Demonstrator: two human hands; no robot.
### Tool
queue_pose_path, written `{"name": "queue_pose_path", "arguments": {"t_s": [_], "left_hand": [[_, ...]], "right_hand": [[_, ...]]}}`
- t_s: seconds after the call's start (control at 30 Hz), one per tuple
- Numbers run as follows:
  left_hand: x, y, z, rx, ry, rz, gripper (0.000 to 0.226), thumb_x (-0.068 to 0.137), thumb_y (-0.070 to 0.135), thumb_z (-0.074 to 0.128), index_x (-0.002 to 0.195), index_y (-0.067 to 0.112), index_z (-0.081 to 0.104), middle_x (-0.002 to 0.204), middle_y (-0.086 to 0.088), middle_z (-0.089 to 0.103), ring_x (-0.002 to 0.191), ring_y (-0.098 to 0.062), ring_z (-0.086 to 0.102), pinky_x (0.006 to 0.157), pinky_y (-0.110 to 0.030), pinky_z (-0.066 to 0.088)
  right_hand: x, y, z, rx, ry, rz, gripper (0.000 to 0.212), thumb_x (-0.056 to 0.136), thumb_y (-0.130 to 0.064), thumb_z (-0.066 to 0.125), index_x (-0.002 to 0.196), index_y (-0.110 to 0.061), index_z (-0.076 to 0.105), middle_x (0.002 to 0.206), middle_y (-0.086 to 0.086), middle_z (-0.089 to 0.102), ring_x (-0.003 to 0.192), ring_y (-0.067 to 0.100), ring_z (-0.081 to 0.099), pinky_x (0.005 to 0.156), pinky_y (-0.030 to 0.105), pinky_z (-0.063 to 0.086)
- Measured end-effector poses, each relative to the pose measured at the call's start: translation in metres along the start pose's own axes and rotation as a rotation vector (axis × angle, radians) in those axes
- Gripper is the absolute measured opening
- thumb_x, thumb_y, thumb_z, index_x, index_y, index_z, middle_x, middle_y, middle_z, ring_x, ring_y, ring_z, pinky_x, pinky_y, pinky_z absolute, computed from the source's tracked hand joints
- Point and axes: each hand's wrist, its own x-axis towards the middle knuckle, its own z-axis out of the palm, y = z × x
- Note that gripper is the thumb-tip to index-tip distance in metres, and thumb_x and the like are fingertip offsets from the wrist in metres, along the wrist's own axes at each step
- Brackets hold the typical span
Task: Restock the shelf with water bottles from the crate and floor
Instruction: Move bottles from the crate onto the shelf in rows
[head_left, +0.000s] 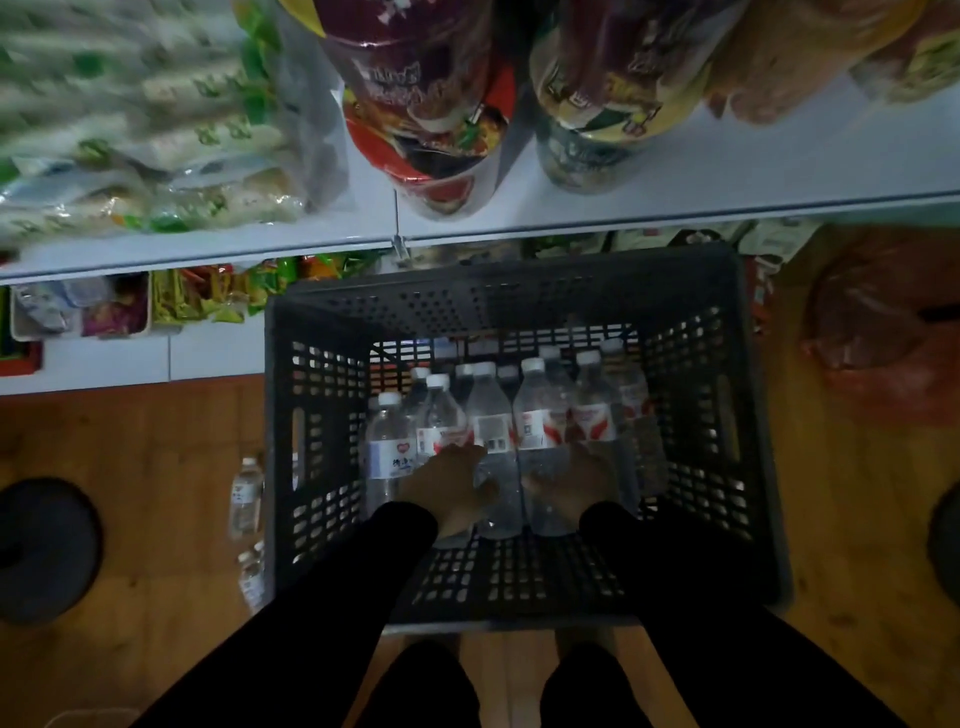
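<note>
A dark perforated plastic crate (322, 467) stands on the wooden floor below the white shelf (675, 208). Inside it stand several clear water bottles (540, 415) with white caps and red-and-white labels. Both my arms, in black sleeves, reach down into the crate. My left hand (447, 483) wraps around the lower part of a bottle (491, 426). Around the base of the bottle beside it closes my right hand (576, 483). Two more bottles (245, 496) lie on the floor just left of the crate.
The shelf holds cup noodles (431, 114) and green-white snack bags (130, 156). A lower shelf carries small snack packs (208, 296). A red plastic bag (883, 332) sits on the floor at right. A dark round object (47, 545) lies at left.
</note>
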Motion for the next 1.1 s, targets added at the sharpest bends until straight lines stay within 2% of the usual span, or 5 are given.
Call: {"name": "queue_pose_path", "arguments": {"t_s": [0.17,0.4,0.6,0.9,1.1], "left_hand": [[-0.021,0.012,-0.019,-0.142,0.049,0.004,0.053,0.097,0.048,0.047,0.143,0.02,0.042,0.143,-0.007,0.047,0.126,-0.023,0.049,0.099,-0.031,0.04],[-0.075,0.051,-0.09,-0.486,0.171,0.166,0.068,0.076,0.079,0.054,0.127,0.035,0.048,0.122,0.007,0.061,0.105,-0.012,0.06,0.087,-0.037,0.05],[-0.149,0.099,-0.165,-0.746,0.373,0.421,0.062,0.076,0.049,0.077,0.129,0.034,0.048,0.112,0.013,0.068,0.099,-0.005,0.066,0.09,-0.038,0.055],[-0.287,0.171,-0.27,-0.432,0.525,0.796,0.07,0.07,0.039,0.085,0.131,0.032,0.052,0.116,0.015,0.067,0.106,-0.002,0.064,0.094,-0.037,0.053],[-0.362,0.211,-0.348,-0.334,0.792,0.905,0.054,0.083,0.043,0.072,0.132,0.029,0.055,0.108,0.012,0.068,0.101,-0.003,0.064,0.089,-0.024,0.052]], "right_hand": [[-0.023,0.001,-0.022,0.331,-0.159,-0.054,0.046,0.074,-0.036,0.085,0.115,-0.021,0.072,0.11,-0.002,0.074,0.096,0.013,0.07,0.09,0.034,0.056],[-0.101,-0.043,-0.085,0.341,-0.218,-0.292,0.049,0.075,-0.041,0.084,0.119,-0.037,0.063,0.119,-0.014,0.068,0.107,0.003,0.065,0.085,0.018,0.052],[-0.185,-0.116,-0.152,0.227,-0.075,-0.634,0.06,0.076,-0.039,0.083,0.125,-0.045,0.05,0.127,-0.022,0.058,0.113,-0.005,0.058,0.1,0.029,0.049],[-0.325,-0.191,-0.242,0.18,0.219,-1.035,0.063,0.066,-0.053,0.085,0.12,-0.053,0.053,0.123,-0.02,0.065,0.113,0.004,0.063,0.098,0.037,0.052],[-0.392,-0.233,-0.302,0.181,0.508,-1.169,0.043,0.07,-0.028,0.088,0.105,-0.036,0.064,0.099,-0.019,0.074,0.089,0.001,0.07,0.081,0.032,0.06]]}}
